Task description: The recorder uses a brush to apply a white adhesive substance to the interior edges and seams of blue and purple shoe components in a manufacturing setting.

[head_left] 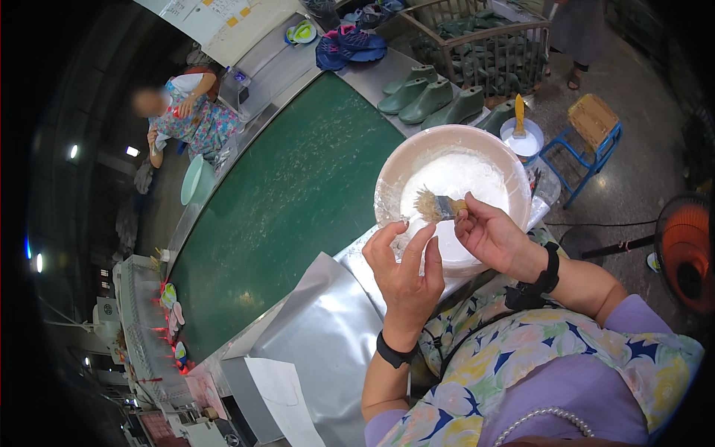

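1. Grip. The right hand pinches a brush by its short ferrule, bristles pointing left over the bowl. The left hand is open, fingers raised; its fingertips touch the bowl's near-left rim and grasp nothing that can be seen.

2. Position. The bowl, pale pink and holding white paste, sits at the near edge of the bench, beside the green belt. The brush hangs above the paste at the bowl's near side.

3. Hazard: slip. The pinch sits close to the bristles. Paste on the fingers would likely loosen the hold, and the brush could drop into the bowl.

4. Hazard: tipping. The left hand only touches the rim. A hard stroke against the bowl's wall could tilt it toward the near edge and spill paste onto the person's apron.

5. Hazard: drips. A loaded brush carried past the rim could drop paste on the grey sheet at the near-left corner, or on the belt.

6. Surroundings. Green shoe lasts stand at the belt's far edge, well apart from the bowl. A second white tub with its own brush sits beyond the bowl.
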`<state>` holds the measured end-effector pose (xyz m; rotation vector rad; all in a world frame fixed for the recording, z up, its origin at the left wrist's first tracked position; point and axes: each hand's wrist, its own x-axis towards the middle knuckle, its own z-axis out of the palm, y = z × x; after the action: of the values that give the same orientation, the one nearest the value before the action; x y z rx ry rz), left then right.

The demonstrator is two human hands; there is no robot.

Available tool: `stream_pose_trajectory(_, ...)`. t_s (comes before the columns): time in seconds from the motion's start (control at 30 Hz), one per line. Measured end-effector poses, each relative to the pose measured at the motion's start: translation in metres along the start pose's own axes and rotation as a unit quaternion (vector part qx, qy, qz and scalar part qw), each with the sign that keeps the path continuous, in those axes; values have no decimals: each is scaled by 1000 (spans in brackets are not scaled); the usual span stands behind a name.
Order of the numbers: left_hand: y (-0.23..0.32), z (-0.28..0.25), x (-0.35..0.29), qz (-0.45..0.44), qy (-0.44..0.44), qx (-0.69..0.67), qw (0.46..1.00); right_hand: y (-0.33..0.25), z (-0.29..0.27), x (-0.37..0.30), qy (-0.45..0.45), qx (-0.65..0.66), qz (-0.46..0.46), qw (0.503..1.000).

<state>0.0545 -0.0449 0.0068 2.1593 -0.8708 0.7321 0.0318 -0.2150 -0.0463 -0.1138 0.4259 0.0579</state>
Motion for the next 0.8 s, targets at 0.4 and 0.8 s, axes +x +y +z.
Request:
stream_pose_trajectory(0.4, 0, -4, 4, -10, 22, -35, 999, 5, 1, -1, -1, -11, 7, 1000)
stream_pose_trajectory(0.8, -7, -8, 4, -23, 36, -62, 997, 9, 0, 2, 3, -17, 7, 1000)
